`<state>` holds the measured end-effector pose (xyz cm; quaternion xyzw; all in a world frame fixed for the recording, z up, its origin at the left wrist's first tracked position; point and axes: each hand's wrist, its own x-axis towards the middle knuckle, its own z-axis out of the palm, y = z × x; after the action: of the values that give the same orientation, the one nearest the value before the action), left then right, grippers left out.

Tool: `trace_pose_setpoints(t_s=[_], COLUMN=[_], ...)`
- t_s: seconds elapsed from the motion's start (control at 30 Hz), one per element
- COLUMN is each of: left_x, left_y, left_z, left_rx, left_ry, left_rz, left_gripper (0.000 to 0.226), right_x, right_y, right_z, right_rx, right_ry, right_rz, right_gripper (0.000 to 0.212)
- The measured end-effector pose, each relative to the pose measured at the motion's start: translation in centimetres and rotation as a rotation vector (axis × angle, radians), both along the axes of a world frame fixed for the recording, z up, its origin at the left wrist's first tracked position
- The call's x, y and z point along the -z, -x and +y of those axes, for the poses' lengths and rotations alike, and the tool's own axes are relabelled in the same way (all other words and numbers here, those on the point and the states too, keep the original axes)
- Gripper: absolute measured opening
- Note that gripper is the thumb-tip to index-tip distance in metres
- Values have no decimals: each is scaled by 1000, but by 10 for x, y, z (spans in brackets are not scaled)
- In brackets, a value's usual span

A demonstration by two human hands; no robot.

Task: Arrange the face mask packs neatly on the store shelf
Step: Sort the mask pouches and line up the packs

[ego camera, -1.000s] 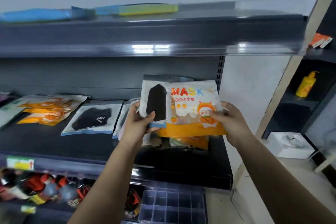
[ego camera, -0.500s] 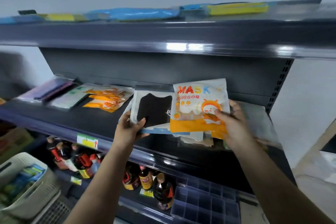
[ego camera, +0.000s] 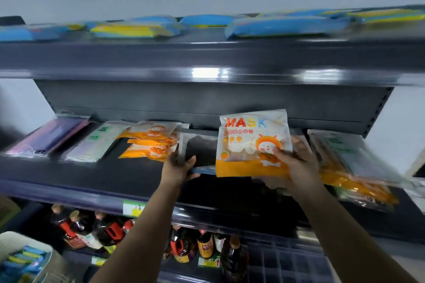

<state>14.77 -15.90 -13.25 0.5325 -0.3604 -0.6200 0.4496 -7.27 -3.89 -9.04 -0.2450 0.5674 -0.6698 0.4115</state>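
Observation:
My right hand (ego camera: 296, 165) holds an orange-and-white "MASK" pack (ego camera: 248, 142) upright above the middle dark shelf (ego camera: 92, 174), thumb on its front. My left hand (ego camera: 178, 166) grips the lower left corner of a clear pack with a black mask (ego camera: 200, 151), which sits partly behind the orange pack. A small pile of matching orange packs (ego camera: 151, 142) lies to the left on the shelf. Further left lie a pale green pack (ego camera: 96, 142) and a purple pack (ego camera: 48, 138). An untidy heap of packs (ego camera: 349, 167) lies at the right end.
The top shelf carries several blue and yellow packs (ego camera: 282, 26). Dark sauce bottles (ego camera: 108, 230) stand on the shelf below, with a blue divided tray (ego camera: 285, 264) to their right. A white basket (ego camera: 20, 257) holding blue packs sits at the lower left.
The view has swung left and up, showing more of the shelf's left side. Both hands with their packs have moved slightly further over the shelf; the black mask pack now lies lower behind the orange one.

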Motion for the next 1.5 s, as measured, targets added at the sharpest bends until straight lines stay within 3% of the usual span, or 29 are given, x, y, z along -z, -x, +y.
trace_pose_setpoints(t_s=[0.07,0.17,0.27,0.33,0.47,0.57,0.77,0.93,1.27,1.5], left_x=[2,-2,-7,-14,-24,-21,-11,-14,-34,-39], left_y=[-5,-16,-35,-50,-77,-92,-121,-134,-141,-152], left_z=[-6,-9,-4,5,22,24,20,8,-66,-130], left_rx=[65,197,227,208,286,220,20,-16,100,158], left_ry=[77,242,312,277,238,301,280,331,470,565], left_rz=[-36,-227,-230,-218,42,-16,-90,-158,-251,-532], left_gripper=[57,34,10,17,29,23,48,38,33,44], right_x=[2,4,9,12,20,26,37,44,15,10], right_y=[-14,-33,-51,-66,-103,-129,-162,-174,-177,-184], right_z=[-5,-12,-23,-33,-59,-77,-98,-115,-159,-201], right_rx=[-8,11,4,-4,-99,-145,-338,-414,-293,-146], right_ry=[40,113,125,116,135,113,82,71,24,-99], right_rz=[-30,-61,-81,-72,-76,-68,-47,56,282,458], right_gripper=[41,40,32,40,48,48,59,66,60,54])
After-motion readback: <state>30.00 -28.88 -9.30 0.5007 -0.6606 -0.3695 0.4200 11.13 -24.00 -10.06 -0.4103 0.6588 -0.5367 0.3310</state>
